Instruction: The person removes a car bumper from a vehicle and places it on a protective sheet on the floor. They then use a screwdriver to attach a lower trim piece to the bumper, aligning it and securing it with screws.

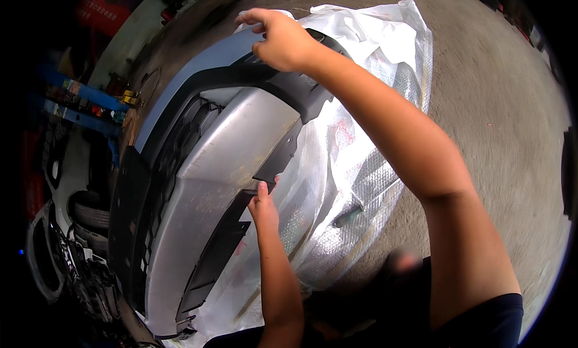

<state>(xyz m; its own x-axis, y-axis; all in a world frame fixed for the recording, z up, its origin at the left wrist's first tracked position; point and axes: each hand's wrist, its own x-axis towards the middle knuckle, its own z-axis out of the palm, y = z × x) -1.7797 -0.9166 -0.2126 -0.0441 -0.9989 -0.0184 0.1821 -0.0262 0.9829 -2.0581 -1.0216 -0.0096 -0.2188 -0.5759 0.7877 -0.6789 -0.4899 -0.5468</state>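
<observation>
A car bumper (223,137) with grey-blue upper paint, black trim, a honeycomb grille and a silver lower panel lies on crumpled white plastic and bubble wrap (385,77). My left hand (265,203) grips the black lower trim (274,158) along the silver panel's edge, thumb on the near side. My right hand (280,41) is raised over the bumper's top end, fingers loosely bent and apart; whether its fingertips touch the bumper is unclear.
Blue metal beams (90,92) stand at the left. Below them are other car body parts (54,191) and dark rounded pieces like tyres (90,215). A red panel (102,8) is at the top left. Rough concrete floor (494,137) extends to the right.
</observation>
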